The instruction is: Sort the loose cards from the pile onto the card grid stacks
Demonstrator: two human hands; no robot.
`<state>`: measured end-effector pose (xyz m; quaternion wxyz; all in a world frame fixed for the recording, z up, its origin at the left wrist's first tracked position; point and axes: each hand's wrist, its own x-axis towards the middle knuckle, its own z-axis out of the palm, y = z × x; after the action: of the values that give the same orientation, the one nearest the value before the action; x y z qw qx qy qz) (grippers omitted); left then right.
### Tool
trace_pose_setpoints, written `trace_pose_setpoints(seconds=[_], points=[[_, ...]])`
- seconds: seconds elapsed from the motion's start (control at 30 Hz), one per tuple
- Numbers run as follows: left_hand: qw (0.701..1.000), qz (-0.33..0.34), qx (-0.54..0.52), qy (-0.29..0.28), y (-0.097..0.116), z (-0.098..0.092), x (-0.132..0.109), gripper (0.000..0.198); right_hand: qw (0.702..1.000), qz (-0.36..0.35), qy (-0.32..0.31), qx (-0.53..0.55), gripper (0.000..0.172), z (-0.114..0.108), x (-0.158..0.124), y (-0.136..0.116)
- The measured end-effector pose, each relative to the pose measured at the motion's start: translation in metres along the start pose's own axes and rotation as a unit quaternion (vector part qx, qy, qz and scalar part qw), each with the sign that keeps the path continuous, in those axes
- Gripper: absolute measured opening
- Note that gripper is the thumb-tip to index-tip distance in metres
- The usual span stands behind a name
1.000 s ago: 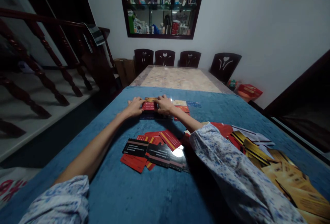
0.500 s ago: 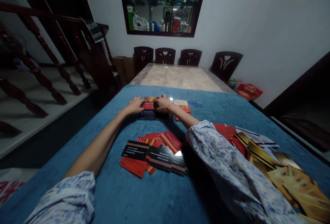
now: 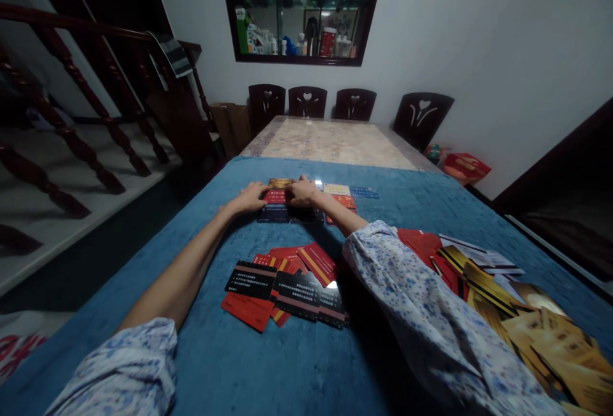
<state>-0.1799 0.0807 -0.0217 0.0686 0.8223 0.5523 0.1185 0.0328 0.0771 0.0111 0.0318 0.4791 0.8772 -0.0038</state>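
Both hands rest at the far middle of the blue cloth, at either end of a red card (image 3: 276,196). My left hand (image 3: 253,197) pinches its left end, fingers along the top and thumb below. My right hand (image 3: 303,193) is closed over the right end and hides that part. A gold card (image 3: 279,183) lies just behind, and a dark blue card (image 3: 274,214) and a black card (image 3: 307,215) lie just in front. Right of my right hand are a cream card (image 3: 336,190), a blue card (image 3: 364,193) and an orange-red card (image 3: 344,201).
Nearer me spreads a loose pile of red cards (image 3: 246,309) and black cards (image 3: 250,280). Red, white and gold cards (image 3: 550,339) are heaped at the right, partly behind my right sleeve (image 3: 421,314). The blue cloth (image 3: 201,352) covers the near table. Chairs (image 3: 306,102) stand beyond.
My hands stay almost still at the two ends of the red card. The view has shifted very slightly; the cards lie as before.
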Motion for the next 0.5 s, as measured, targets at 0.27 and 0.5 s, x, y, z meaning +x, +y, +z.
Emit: trace_pose_setpoints(seconds=[0.27, 0.5], points=[[1.000, -0.002, 0.016, -0.016, 0.0005, -0.0024, -0.0014, 0.051, 1.000, -0.015, 0.009, -0.002, 0.045, 0.0002, 0.0009, 0.0015], [1.000, 0.021, -0.016, -0.001, -0.0040, -0.0027, -0.0022, 0.055, 0.999, -0.026, 0.026, -0.002, 0.040, 0.0013, -0.0010, 0.0039]])
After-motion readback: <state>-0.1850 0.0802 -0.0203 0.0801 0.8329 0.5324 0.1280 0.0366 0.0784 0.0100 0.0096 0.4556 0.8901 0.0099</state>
